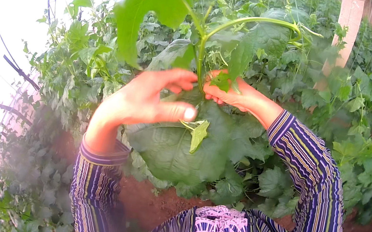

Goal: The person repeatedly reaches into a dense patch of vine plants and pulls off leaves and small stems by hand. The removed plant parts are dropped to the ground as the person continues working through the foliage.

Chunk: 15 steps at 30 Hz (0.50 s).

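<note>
A climbing plant's thick green stem [201,57] rises before me and arches over to the right, with large lobed leaves on it. My right hand [225,89] is closed around the lower stem. Just left of that stem is my left hand [152,95], slightly blurred, its thumb and fingers apart with nothing seen between them. A small pale folded leaf [198,136] hangs below the left thumb. Beneath both hands spreads a broad dark green leaf [180,152]. A large bright leaf [153,0] stands above my left hand.
Dense vines [365,127] grow on the right and beyond my hands, some by thin upright strings. A wooden post [345,32] stands at the upper right. More foliage [36,172] fills the lower left, near dark bent rods [21,72]. Reddish soil [156,203] shows below the leaves.
</note>
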Each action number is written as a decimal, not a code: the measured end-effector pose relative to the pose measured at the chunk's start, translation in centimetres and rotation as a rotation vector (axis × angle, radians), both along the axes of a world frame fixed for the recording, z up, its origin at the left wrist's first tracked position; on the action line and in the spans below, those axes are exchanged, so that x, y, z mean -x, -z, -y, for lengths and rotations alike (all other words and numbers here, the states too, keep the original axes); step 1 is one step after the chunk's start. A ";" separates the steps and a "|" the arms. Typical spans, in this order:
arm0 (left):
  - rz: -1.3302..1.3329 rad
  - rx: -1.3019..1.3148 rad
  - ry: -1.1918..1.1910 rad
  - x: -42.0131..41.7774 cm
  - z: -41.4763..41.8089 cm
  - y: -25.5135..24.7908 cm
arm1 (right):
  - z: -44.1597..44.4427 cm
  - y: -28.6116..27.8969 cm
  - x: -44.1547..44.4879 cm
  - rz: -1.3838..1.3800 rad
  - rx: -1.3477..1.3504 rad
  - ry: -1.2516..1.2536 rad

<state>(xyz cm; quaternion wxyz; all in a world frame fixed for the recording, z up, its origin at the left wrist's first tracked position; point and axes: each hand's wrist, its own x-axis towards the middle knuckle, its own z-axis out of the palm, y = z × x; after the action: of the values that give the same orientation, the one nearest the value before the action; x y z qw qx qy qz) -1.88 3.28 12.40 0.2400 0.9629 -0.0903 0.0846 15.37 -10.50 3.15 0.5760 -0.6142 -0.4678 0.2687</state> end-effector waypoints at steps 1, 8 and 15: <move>0.012 0.078 -0.119 -0.8 0.4 0.0 | -0.1 -0.2 0.3 -0.035 0.009 0.007; 0.329 0.084 -0.171 -5.6 1.1 1.1 | -0.8 -0.8 0.9 -0.267 0.044 0.041; 0.229 0.495 -0.168 -5.4 1.1 1.6 | 0.4 0.6 0.1 -0.404 -0.048 -0.082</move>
<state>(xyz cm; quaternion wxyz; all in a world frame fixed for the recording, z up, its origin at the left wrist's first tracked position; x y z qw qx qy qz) 3.48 2.22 10.84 0.4483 0.8632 -0.0134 0.2317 15.29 -10.91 2.56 0.6613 -0.5144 -0.3736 0.3981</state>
